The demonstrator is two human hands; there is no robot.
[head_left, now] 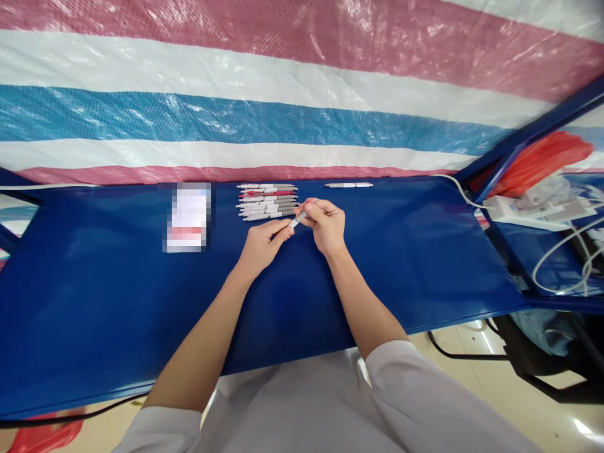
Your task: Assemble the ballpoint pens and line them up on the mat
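Between my two hands, a white and grey pen (298,219) is held at a slant above the blue table (292,296). The fingers of my left hand (270,242) are closed on its lower left end. My right hand (326,225) pinches the upper right end, and its fingertips partly hide that end. Just behind my left hand, several pens (267,204) lie side by side in a stack, mostly white and grey with some red. Farther right, near the table's back edge, a single white and grey pen (349,185) lies by itself.
A blurred-out white and red item (189,217) lies left of the pens. Striped sheeting (283,119) hangs behind the table. At the right are a white power strip (528,212), cables and a red plastic bag (542,165). A dark chair (547,365) stands at the lower right.
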